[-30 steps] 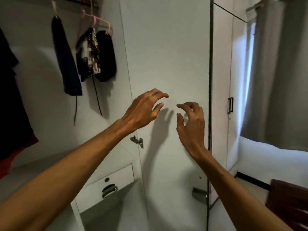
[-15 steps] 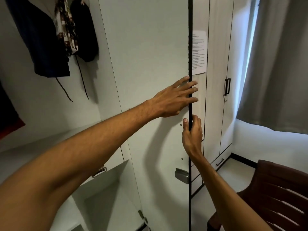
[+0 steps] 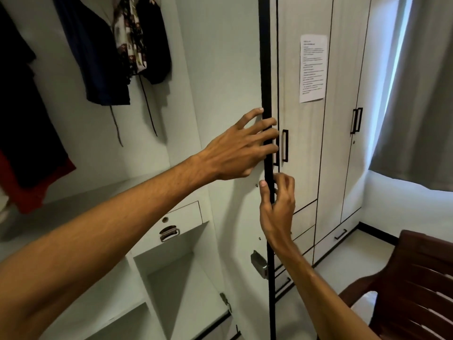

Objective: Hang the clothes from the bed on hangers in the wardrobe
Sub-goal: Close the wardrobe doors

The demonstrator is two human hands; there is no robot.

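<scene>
The wardrobe stands open, and its white door (image 3: pixel 225 57) shows me its inner face and black edge (image 3: pixel 266 69). My left hand (image 3: pixel 240 148) lies flat on that inner face, straight fingers reaching across the edge. Just below, my right hand (image 3: pixel 279 207) grips the edge, thumb on the inner face and fingers curled round the far side. Inside hang a navy garment (image 3: pixel 93 57), a patterned one (image 3: pixel 130 40), a black one (image 3: pixel 154 38), and a dark garment with a red hem (image 3: pixel 24 119) at far left. Hangers and rail are out of frame; the bed is not in view.
A small drawer (image 3: pixel 181 217) and open shelves sit in the wardrobe's lower part. Closed wardrobe doors with black handles (image 3: pixel 284 146) and a paper notice (image 3: pixel 313 67) lie behind the open door. A brown chair (image 3: pixel 421 278) stands at right under a grey curtain (image 3: pixel 421 94).
Both hands went from hovering before the door's face to its edge. My right hand closed round the edge, and my left hand's fingers spread over it. The view swung right.
</scene>
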